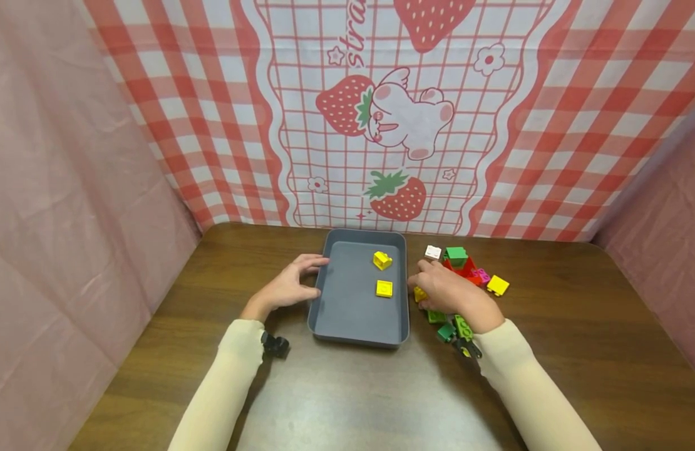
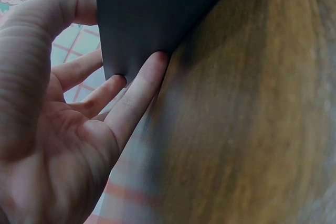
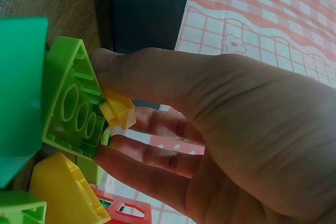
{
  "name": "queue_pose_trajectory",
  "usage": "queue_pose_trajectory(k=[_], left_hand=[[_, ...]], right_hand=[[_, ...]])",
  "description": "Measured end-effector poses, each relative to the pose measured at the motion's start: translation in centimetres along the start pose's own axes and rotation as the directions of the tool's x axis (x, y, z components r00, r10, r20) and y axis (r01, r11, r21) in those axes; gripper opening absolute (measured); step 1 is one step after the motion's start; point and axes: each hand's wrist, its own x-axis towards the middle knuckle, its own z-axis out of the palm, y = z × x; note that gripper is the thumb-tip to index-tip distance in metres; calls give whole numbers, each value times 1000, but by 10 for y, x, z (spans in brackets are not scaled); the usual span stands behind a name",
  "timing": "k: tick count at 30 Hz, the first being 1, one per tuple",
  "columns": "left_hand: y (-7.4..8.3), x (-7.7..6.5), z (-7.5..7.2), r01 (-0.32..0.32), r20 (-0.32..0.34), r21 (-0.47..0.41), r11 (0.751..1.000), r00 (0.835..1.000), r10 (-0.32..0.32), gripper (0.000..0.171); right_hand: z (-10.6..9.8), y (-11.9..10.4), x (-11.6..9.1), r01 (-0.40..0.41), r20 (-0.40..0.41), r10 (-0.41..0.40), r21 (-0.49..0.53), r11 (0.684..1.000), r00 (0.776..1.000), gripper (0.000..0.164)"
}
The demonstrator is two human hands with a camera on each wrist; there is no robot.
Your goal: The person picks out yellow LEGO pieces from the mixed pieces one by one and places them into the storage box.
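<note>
My left hand (image 1: 291,285) is at the left side of a grey tray (image 1: 347,326). In the left wrist view, its fingertips (image 2: 155,61) touch the tray's outer wall (image 2: 136,19). Two yellow bricks lie inside: one tilted brick (image 1: 382,260) towards the back and a square one (image 1: 384,289) nearer. Just right of the tray, my right hand (image 1: 446,288) reaches down among loose bricks. Its thumb and fingers pinch a small yellow brick (image 3: 119,109), partly hidden by the hand. A light green brick (image 3: 73,100) lies hollow side showing right beside the fingertips.
Around the right hand are a white brick (image 1: 432,252), a green brick (image 1: 456,256), red pieces (image 1: 470,270), a pink brick (image 1: 483,276) and a yellow brick (image 1: 498,285). Nearer lie green bricks (image 1: 446,332). A checked strawberry cloth (image 1: 404,113) hangs behind the wooden table (image 1: 573,313).
</note>
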Motion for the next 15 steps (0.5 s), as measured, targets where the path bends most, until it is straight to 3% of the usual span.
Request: queue_pose_trajectory(k=[15], left_hand=[[0,1,0,6,4,-11,1000,1000,-6,72]], right_hand=[[0,0,0,33,-15,-33,-16,999,999,28]])
